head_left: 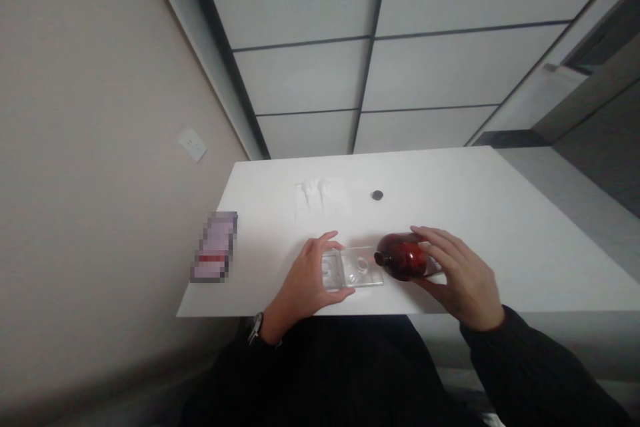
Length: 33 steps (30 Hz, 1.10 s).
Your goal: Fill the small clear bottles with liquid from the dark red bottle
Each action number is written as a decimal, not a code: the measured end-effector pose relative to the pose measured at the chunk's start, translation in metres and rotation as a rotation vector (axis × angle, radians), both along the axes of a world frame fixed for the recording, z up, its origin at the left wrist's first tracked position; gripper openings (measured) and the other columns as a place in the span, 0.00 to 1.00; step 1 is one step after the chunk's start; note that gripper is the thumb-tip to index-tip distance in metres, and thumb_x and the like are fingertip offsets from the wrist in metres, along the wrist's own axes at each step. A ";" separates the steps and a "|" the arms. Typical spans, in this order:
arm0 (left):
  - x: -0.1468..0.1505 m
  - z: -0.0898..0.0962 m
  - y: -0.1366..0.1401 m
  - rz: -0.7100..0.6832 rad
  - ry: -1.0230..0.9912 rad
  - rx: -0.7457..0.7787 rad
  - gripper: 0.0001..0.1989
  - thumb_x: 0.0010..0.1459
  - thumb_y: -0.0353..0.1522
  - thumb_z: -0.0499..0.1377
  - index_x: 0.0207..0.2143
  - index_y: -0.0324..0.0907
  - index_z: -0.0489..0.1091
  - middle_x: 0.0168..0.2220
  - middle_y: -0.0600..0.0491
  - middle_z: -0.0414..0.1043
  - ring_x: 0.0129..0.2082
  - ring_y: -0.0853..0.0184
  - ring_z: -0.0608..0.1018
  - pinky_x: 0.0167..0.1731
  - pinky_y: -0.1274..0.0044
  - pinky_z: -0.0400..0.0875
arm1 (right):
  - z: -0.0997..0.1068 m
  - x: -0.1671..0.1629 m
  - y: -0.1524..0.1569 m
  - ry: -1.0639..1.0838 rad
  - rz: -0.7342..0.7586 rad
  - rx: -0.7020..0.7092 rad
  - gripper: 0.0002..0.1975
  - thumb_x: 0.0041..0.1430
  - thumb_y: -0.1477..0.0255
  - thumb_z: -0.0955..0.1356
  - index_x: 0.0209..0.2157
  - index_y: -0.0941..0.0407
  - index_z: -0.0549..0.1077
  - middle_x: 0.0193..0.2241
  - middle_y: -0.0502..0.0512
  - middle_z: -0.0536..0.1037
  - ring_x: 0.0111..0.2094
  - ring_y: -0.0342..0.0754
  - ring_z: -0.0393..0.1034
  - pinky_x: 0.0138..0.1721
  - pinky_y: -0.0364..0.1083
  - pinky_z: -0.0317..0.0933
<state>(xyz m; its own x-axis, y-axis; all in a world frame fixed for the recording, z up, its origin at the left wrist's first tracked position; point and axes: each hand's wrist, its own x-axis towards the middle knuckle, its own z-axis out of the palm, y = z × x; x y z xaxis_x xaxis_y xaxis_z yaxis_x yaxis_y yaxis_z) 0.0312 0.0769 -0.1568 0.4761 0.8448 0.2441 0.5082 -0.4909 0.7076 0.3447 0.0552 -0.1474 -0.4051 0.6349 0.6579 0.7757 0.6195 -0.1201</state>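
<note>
My right hand (463,277) is wrapped round a brown glass bottle (403,255), which is tipped on its side. The bottle's uncapped neck points left, over the right part of a clear plastic case (357,268). My left hand (310,275) holds this case at its left half, fingers at the far edge and thumb at the near edge. The case lies opened out flat, with round shapes moulded in it. Whether liquid is leaving the bottle is too small to tell. A small dark round cap (377,195) lies farther back, apart from both hands.
Behind my left hand lies a clear sheet or bag (323,199) with two whitish slender items. A blurred-out pinkish object (216,245) sits at the left edge of the white table (440,180). A wall with a socket (193,145) stands left, pale panels behind.
</note>
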 end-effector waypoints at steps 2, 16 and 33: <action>0.000 0.000 0.000 -0.003 0.004 -0.012 0.50 0.50 0.32 0.77 0.68 0.49 0.51 0.60 0.45 0.74 0.64 0.47 0.73 0.66 0.52 0.68 | 0.000 0.000 0.001 -0.033 0.011 0.012 0.24 0.64 0.79 0.74 0.59 0.55 0.68 0.57 0.71 0.81 0.56 0.67 0.78 0.50 0.65 0.79; 0.002 0.003 0.000 0.007 -0.018 -0.086 0.48 0.50 0.33 0.77 0.68 0.50 0.55 0.60 0.45 0.74 0.64 0.46 0.73 0.66 0.51 0.68 | 0.005 0.002 0.007 -0.163 0.028 0.047 0.20 0.62 0.83 0.73 0.55 0.57 0.73 0.58 0.71 0.81 0.57 0.67 0.77 0.54 0.67 0.76; 0.001 0.000 -0.001 0.009 -0.017 -0.074 0.51 0.49 0.31 0.77 0.68 0.51 0.52 0.60 0.46 0.74 0.63 0.47 0.75 0.65 0.52 0.70 | 0.013 0.001 0.011 -0.247 0.059 0.101 0.17 0.64 0.85 0.71 0.53 0.58 0.74 0.58 0.74 0.80 0.57 0.68 0.77 0.53 0.67 0.77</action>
